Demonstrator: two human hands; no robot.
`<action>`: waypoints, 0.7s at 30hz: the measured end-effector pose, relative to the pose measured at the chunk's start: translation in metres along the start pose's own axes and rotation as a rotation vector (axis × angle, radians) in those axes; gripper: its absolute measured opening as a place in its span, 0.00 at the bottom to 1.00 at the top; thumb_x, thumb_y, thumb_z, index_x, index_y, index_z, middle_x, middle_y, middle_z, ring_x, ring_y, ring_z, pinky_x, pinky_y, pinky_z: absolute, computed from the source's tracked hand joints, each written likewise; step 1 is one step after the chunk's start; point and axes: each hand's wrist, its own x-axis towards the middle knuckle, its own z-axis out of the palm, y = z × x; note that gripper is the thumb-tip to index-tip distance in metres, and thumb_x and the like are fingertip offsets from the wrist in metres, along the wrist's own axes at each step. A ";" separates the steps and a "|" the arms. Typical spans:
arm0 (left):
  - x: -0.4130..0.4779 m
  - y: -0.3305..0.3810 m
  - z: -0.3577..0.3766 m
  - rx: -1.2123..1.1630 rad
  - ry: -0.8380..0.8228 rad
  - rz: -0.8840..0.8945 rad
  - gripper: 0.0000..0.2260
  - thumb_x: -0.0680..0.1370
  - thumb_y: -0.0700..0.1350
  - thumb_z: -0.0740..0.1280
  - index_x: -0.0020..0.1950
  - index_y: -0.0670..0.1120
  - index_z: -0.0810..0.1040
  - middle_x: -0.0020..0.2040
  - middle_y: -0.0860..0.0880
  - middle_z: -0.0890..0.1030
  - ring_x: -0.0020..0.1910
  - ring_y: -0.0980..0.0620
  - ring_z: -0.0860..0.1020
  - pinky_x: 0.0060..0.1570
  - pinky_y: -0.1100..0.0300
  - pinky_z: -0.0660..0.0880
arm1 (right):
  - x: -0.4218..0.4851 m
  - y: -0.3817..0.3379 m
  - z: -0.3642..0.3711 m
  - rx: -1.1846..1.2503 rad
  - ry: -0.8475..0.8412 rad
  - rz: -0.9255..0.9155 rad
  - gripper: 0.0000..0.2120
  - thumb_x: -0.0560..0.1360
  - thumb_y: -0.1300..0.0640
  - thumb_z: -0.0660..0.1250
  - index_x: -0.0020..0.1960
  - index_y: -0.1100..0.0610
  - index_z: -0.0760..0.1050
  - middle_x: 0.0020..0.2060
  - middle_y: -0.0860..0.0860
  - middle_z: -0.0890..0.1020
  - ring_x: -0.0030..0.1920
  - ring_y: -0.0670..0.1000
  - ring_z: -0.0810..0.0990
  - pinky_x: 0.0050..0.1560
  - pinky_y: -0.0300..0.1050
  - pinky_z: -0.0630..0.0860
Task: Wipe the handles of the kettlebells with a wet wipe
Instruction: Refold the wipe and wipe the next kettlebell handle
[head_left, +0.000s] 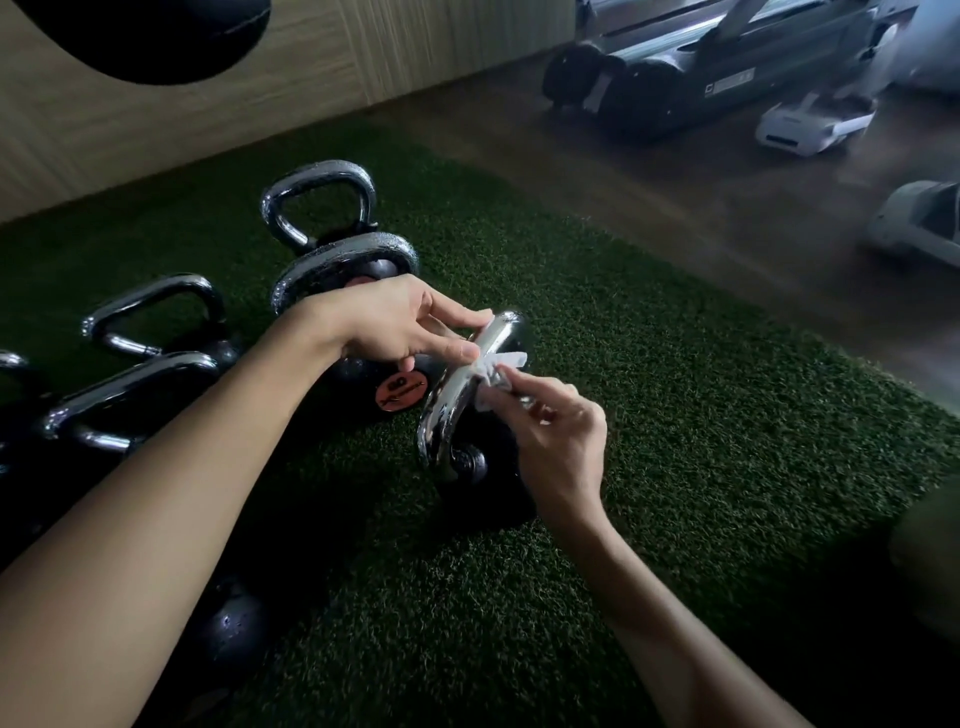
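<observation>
A black kettlebell (485, 491) sits on green turf (675, 415). The left hand (395, 322) pinches the top of its chrome handle (449, 400), steadying it. The right hand (558, 439) pinches a white wet wipe (496, 376) against the handle's side. Wrapping the wipe around would likely clean the whole loop.

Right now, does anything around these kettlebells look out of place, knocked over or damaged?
Nothing looks damaged or spilled. One kettlebell stands apart from the other kettlebells on the turf, seemingly because it is being wiped: the left hand pinches its handle, the right hand pinches the wet wipe against it.
</observation>
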 end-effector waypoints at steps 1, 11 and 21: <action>-0.001 0.000 0.000 -0.004 0.006 0.004 0.21 0.76 0.51 0.75 0.68 0.61 0.78 0.53 0.62 0.86 0.33 0.67 0.76 0.30 0.70 0.73 | 0.004 0.001 0.000 0.010 0.001 0.017 0.12 0.69 0.51 0.81 0.52 0.46 0.88 0.44 0.42 0.87 0.46 0.47 0.84 0.51 0.56 0.81; -0.004 -0.002 0.006 -0.079 0.057 0.003 0.21 0.77 0.47 0.74 0.69 0.57 0.79 0.50 0.61 0.86 0.32 0.70 0.76 0.28 0.71 0.72 | -0.056 0.007 0.010 0.007 -0.066 -0.027 0.08 0.69 0.54 0.81 0.48 0.47 0.88 0.42 0.39 0.87 0.43 0.48 0.84 0.47 0.47 0.79; -0.007 0.000 0.009 -0.094 0.083 -0.032 0.21 0.76 0.48 0.75 0.68 0.59 0.79 0.49 0.60 0.87 0.36 0.72 0.78 0.30 0.71 0.72 | -0.060 0.025 0.012 -0.043 -0.041 -0.065 0.12 0.67 0.54 0.82 0.48 0.42 0.87 0.41 0.38 0.86 0.40 0.45 0.79 0.42 0.40 0.76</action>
